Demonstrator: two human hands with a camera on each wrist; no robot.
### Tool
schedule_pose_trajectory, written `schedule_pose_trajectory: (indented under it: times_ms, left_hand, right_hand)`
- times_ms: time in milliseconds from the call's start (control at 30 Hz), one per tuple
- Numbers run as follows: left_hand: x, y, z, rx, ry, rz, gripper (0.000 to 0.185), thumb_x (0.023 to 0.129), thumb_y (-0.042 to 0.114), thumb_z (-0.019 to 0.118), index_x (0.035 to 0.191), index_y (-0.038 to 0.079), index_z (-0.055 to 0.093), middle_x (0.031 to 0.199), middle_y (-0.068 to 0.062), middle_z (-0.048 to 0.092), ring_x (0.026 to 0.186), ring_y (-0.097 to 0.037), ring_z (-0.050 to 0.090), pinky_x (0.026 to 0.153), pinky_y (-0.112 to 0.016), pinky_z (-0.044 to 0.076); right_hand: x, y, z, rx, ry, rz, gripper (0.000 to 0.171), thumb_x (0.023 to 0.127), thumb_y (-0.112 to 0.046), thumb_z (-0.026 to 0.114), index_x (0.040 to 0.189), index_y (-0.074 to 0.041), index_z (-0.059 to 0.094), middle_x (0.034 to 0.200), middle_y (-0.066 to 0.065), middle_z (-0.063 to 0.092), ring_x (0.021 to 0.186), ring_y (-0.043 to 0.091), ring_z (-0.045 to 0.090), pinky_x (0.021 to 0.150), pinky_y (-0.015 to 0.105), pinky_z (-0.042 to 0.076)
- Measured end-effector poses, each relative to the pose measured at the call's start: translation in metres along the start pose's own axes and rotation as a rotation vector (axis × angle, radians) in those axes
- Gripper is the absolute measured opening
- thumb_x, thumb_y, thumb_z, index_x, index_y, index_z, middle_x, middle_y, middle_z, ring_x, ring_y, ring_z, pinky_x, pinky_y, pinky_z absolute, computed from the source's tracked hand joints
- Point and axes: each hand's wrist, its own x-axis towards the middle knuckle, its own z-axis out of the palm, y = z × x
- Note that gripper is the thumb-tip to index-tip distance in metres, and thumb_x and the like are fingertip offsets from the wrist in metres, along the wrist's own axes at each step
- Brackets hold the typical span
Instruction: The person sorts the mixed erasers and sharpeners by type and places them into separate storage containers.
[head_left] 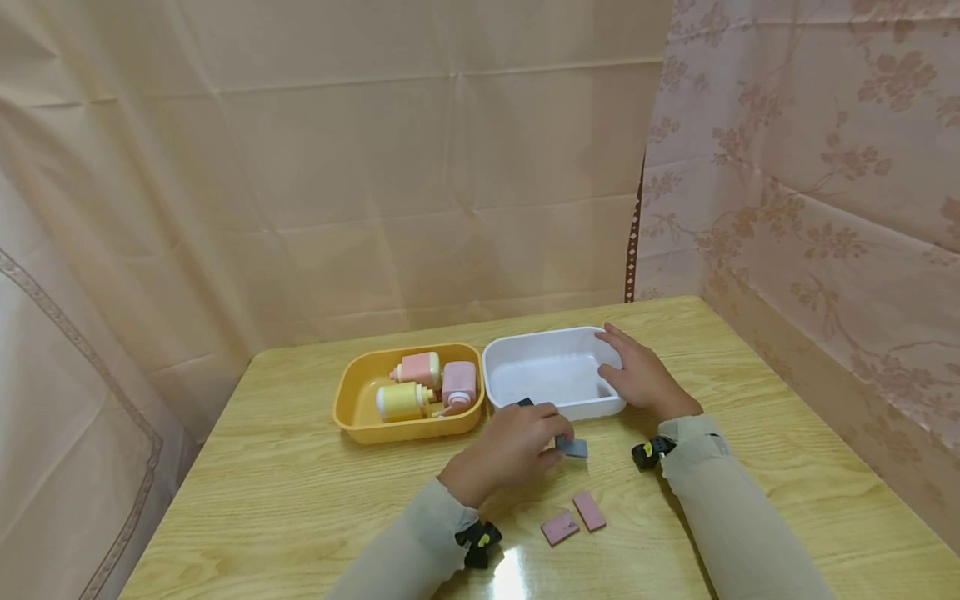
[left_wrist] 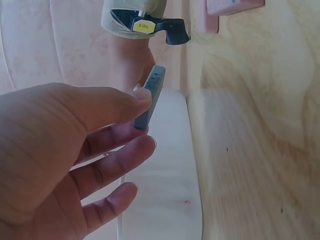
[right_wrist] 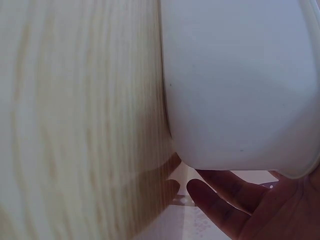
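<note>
My left hand (head_left: 521,446) pinches a flat grey-blue block (head_left: 573,448) between thumb and fingers, just in front of the white tray (head_left: 555,412). Dark markings show along the edge of this block (left_wrist: 156,82) in the left wrist view. A small dark piece (head_left: 526,402) pokes out behind that hand; the rest of it is hidden. My right hand (head_left: 647,373) grips the right end of the white tray, thumb over the inner side. Beneath the tray's end, fingers (right_wrist: 220,200) show against its outer wall in the right wrist view. Two pink blocks (head_left: 560,527) lie nearer me on the table.
To the left of the white tray stands a yellow tray (head_left: 360,435). It holds a pink bottle (head_left: 418,368), a yellow bottle (head_left: 401,401) and a mauve bottle (head_left: 458,382). Curtains (head_left: 450,183) hang behind the wooden table (head_left: 277,483) and at both sides.
</note>
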Motion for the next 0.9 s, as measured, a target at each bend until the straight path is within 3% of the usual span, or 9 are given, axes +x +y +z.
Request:
schedule_pose_trajectory:
  times_ms: [333, 900]
  left_hand:
    - [-0.002, -0.006, -0.004, -0.004, 0.051, -0.030, 0.019, 0.092, 0.032, 0.079, 0.110, 0.025, 0.076, 0.107, 0.011, 0.070, 0.081, -0.004, 0.061, 0.075, -0.023, 0.052]
    - [-0.002, -0.012, -0.004, 0.015, 0.151, -0.024, 0.017, 0.092, 0.031, 0.079, 0.108, 0.025, 0.076, 0.109, 0.010, 0.071, 0.083, -0.005, 0.065, 0.075, -0.025, 0.055]
  right_hand:
    - [0.000, 0.000, 0.000, 0.000, 0.000, 0.002, 0.062, 0.102, -0.021, 0.055, 0.161, -0.012, 0.036, 0.173, 0.013, 0.016, 0.156, 0.047, 0.021, 0.120, 0.068, 0.021]
    - [0.000, 0.001, 0.001, -0.002, 0.002, -0.007, 0.062, 0.102, -0.020, 0.055, 0.160, -0.011, 0.037, 0.173, 0.014, 0.016, 0.156, 0.047, 0.021, 0.120, 0.068, 0.021]
